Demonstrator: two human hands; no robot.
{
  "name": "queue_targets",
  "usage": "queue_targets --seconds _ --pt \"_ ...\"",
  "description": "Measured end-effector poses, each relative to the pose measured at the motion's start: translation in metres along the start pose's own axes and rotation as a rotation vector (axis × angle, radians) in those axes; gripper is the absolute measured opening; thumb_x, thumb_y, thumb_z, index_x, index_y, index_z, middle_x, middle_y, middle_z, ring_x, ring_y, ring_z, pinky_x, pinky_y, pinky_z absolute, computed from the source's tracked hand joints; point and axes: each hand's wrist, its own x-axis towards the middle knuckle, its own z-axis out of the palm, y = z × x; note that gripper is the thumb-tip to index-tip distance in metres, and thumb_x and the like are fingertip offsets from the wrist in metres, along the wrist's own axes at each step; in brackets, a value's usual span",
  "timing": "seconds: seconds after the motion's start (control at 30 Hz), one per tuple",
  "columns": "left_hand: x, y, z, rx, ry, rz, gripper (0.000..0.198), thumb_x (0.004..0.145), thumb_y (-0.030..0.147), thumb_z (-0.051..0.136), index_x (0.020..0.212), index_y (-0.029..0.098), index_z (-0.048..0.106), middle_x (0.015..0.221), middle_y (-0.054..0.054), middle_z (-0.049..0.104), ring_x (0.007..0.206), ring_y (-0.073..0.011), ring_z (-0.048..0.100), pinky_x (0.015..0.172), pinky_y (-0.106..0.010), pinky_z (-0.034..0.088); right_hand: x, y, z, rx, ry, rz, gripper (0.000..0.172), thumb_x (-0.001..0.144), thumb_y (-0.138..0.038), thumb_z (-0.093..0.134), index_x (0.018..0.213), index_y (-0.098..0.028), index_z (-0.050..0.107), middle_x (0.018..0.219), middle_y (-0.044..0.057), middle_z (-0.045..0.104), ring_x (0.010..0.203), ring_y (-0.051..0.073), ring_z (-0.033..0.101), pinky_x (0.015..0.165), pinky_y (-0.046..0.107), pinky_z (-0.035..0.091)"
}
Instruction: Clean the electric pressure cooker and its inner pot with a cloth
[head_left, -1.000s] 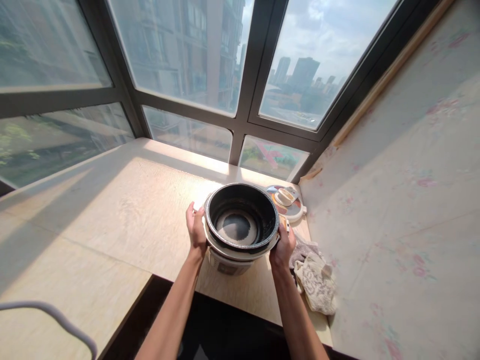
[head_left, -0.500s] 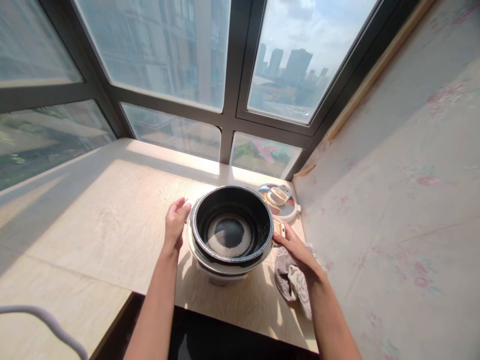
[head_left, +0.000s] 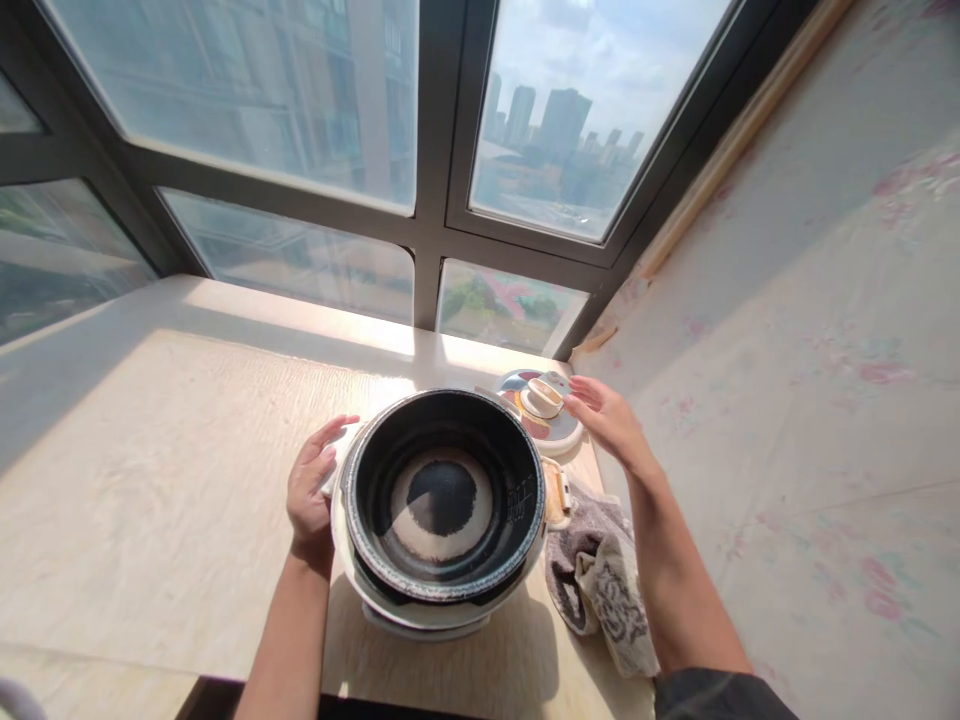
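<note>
A white electric pressure cooker (head_left: pixel 339 540) stands on the wooden counter, with a worn black inner pot (head_left: pixel 525 510) inside it and no lid on. My left hand (head_left: pixel 310 485) is closed around the cooker's white left handle. The right handle (head_left: pixel 556 495), stained yellowish-brown, is free. Over the right edge of a round, coloured lid (head_left: pixel 559 430) is my right hand (head_left: pixel 609 422), its fingers stretched out and apart. The lid lies behind the cooker with a cream knob (head_left: pixel 541 397) on top. Whether my fingertips touch the lid I cannot tell.
A grey and cream patterned towel (head_left: pixel 611 590) lies crumpled right of the cooker. Flowered wallpaper (head_left: pixel 787 400) borders the right side, and dark-framed windows (head_left: pixel 431 230) rise behind. Part of a grey hose or cord (head_left: pixel 15 697) shows at the lower left.
My right hand has let go of the cooker's right handle and moved up and away to the lid. My left hand stays at the left handle. The view has come closer to the cooker.
</note>
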Motion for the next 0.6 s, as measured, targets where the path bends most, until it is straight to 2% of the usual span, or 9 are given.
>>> queue_targets --seconds 0.03,0.1,0.2,0.3,0.37,0.43,0.6 --pt "0.001 -0.001 -0.001 0.015 0.005 0.026 0.039 0.092 0.037 0.051 0.119 0.017 0.07 0.129 -0.009 0.071 0.124 -0.0292 0.061 0.112 -0.043 0.044 0.026 0.01 0.01 -0.085 0.022 0.02 0.055 0.095 -0.042 0.055 0.143 -0.016 0.057 0.141 0.016 0.065 0.123 0.028 0.066 0.105 0.043 0.053" --pt "0.002 -0.003 -0.003 0.055 0.013 0.079 0.037 0.093 0.036 0.05 0.117 0.017 0.072 0.127 -0.008 0.072 0.124 -0.0275 0.061 0.112 -0.041 0.043 0.071 0.029 0.033 -0.412 -0.05 0.094 0.054 0.1 -0.034 0.046 0.15 -0.013 0.047 0.149 0.016 0.057 0.133 0.025 0.059 0.108 0.036 0.048" --pt "0.004 -0.008 -0.006 0.107 -0.004 0.129 0.037 0.093 0.035 0.05 0.114 0.016 0.074 0.124 -0.007 0.074 0.121 -0.0267 0.062 0.11 -0.039 0.043 0.109 0.05 0.067 -0.551 -0.149 0.132 0.054 0.099 -0.04 0.054 0.144 -0.011 0.054 0.147 0.019 0.058 0.136 0.027 0.053 0.109 0.033 0.042" --pt "0.004 -0.011 -0.009 0.113 -0.011 0.15 0.037 0.093 0.034 0.05 0.115 0.015 0.074 0.124 -0.008 0.074 0.121 -0.027 0.063 0.109 -0.04 0.044 0.114 0.064 0.092 -0.659 -0.202 0.181 0.055 0.095 -0.051 0.062 0.129 -0.008 0.063 0.134 0.024 0.064 0.128 0.032 0.057 0.105 0.037 0.043" --pt "0.004 -0.012 -0.009 0.113 -0.007 0.163 0.036 0.094 0.033 0.05 0.115 0.016 0.075 0.124 -0.007 0.075 0.123 -0.0268 0.062 0.11 -0.039 0.044 0.111 0.072 0.102 -0.738 -0.182 0.214 0.06 0.096 -0.056 0.059 0.127 -0.005 0.063 0.131 0.028 0.062 0.125 0.036 0.057 0.102 0.041 0.043" --pt "0.003 -0.012 -0.009 0.104 -0.007 0.165 0.035 0.095 0.032 0.05 0.114 0.016 0.075 0.125 -0.006 0.074 0.124 -0.0263 0.062 0.11 -0.039 0.043 0.107 0.077 0.107 -0.793 -0.158 0.206 0.061 0.099 -0.057 0.053 0.128 -0.004 0.06 0.132 0.03 0.06 0.125 0.036 0.056 0.101 0.042 0.043" --pt "0.004 -0.013 -0.009 0.067 -0.015 0.136 0.035 0.094 0.032 0.052 0.114 0.017 0.076 0.125 -0.006 0.074 0.125 -0.0268 0.062 0.112 -0.039 0.042 0.103 0.083 0.107 -0.848 -0.187 0.125 0.051 0.105 -0.052 0.045 0.127 -0.008 0.06 0.129 0.024 0.063 0.122 0.03 0.059 0.098 0.035 0.044"
